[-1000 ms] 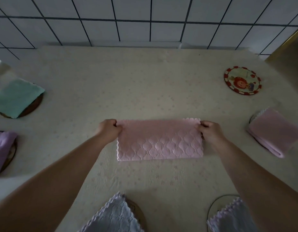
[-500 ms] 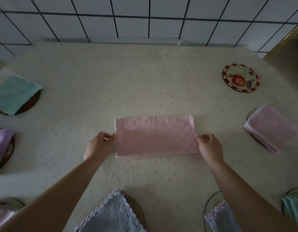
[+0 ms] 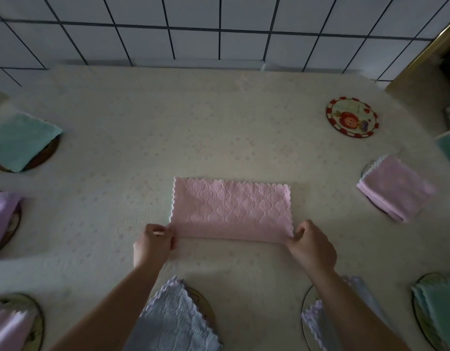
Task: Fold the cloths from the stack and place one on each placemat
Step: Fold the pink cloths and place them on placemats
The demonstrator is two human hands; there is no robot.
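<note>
A pink cloth (image 3: 231, 210) with a quilted diamond weave and scalloped white edging lies folded to a rectangle mid-table (image 3: 219, 127), its near corners pinched by the left hand (image 3: 153, 245) and right hand (image 3: 311, 245), fingers curled shut.

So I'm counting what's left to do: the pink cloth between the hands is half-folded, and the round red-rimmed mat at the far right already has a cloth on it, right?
Not quite. The head view shows the red-rimmed mat bare, with no cloth on it. The rest holds: the pink cloth lies half-folded, with the left hand and right hand at its near corners.
</note>
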